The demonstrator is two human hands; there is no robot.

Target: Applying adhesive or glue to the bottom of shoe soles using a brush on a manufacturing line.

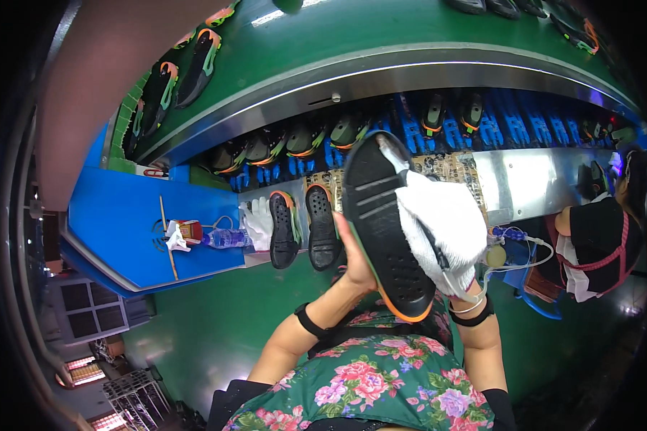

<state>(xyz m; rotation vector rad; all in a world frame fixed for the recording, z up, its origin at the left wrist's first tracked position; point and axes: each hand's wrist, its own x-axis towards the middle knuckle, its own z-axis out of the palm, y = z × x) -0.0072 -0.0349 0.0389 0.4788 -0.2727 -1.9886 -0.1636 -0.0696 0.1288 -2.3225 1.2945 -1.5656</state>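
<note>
My left hand (359,258), bare, grips a black shoe sole (377,215) with an orange edge by its left side, thumb along the rim. The sole is tilted upright in front of me. My right hand (442,223) wears a white knit glove and is closed round a slender brush-like tool (392,152), whose pale tip touches the sole near its upper end. The glove hides most of the tool. A thin white tube (514,269) runs from near my right wrist. Two more black soles (283,230) with orange edges stand on the bench to the left.
Behind is a blue rack (492,129) holding several shoes, below a green conveyor (323,43) with more shoes. On the left, a blue table (115,223) bears a plastic bottle (226,238) beside a white glove (259,221). A co-worker (600,244) sits at right.
</note>
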